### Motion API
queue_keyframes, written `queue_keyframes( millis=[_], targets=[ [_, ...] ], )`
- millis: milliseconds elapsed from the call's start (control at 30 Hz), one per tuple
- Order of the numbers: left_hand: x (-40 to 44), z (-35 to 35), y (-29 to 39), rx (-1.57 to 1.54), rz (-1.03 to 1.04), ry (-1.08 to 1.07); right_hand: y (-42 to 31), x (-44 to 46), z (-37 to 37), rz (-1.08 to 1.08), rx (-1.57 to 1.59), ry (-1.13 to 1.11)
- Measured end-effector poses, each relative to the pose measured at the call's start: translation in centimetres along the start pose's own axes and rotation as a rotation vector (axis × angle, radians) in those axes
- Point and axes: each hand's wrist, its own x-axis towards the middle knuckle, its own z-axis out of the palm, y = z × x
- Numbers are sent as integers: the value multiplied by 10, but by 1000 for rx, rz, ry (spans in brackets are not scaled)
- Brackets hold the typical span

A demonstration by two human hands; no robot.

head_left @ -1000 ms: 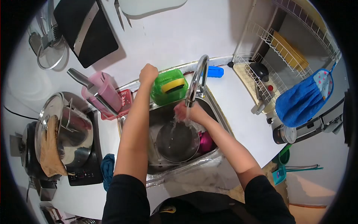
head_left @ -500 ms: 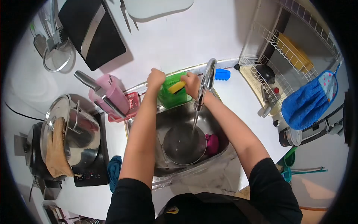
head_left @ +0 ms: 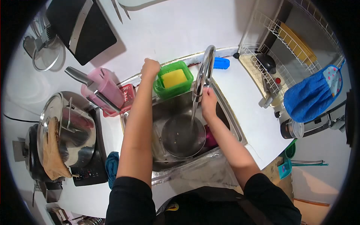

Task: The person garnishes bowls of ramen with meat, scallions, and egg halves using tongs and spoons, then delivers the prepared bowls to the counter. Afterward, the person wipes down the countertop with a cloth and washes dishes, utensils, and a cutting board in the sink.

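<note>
My left hand point(head_left: 150, 69) is closed at the left end of a green plastic container point(head_left: 162, 92); its grip is hidden. A yellow sponge point(head_left: 174, 78) lies inside that container. Just right of the chrome faucet point(head_left: 206, 71), over the sink edge, my right hand point(head_left: 209, 102) has curled fingers and nothing visible in them. Water runs from the spout into a dark round pan point(head_left: 182, 137) in the steel sink point(head_left: 234, 125). Something magenta point(head_left: 212, 137) sits beside the pan, partly covered by my right forearm.
A pink holder point(head_left: 112, 88) with knives stands on the left, near a red basket point(head_left: 128, 95). Farther left, a large steel pot point(head_left: 84, 131) rests on a black cooktop point(head_left: 90, 174). A blue brush point(head_left: 221, 63) lies behind the faucet. A wire rack point(head_left: 279, 80) stands right.
My right hand has let go of the yellow sponge, which now lies in the green container, and has moved down and right beside the faucet. My left hand stays by the container. The view has shifted slightly.
</note>
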Motion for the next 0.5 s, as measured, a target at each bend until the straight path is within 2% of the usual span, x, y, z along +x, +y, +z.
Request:
queue_keyframes(
  millis=[67, 100, 133, 233, 333, 400, 500],
  targets=[
    [-2, 2, -1, 4, -17, 26, 37, -21, -18, 222, 125, -221],
    [-5, 2, -1, 18, -16, 38, 62, -29, -26, 451, 266, -396],
    [-8, 2, 0, 31, -13, 55, 48, -52, -19, 635, 357, -232],
    [13, 4, -4, 43, 54, 38, 50, -69, -18, 741, 339, -395],
    [46, 3, -15, 145, 165, -90, 35, -76, -17, 664, 199, -515],
    [30, -1, -6, 19, 54, -86, 29, -79, -16, 698, 191, -550],
    [-7, -6, 6, -60, -26, 52, 25, -72, -18, 733, 200, -609]
  ],
)
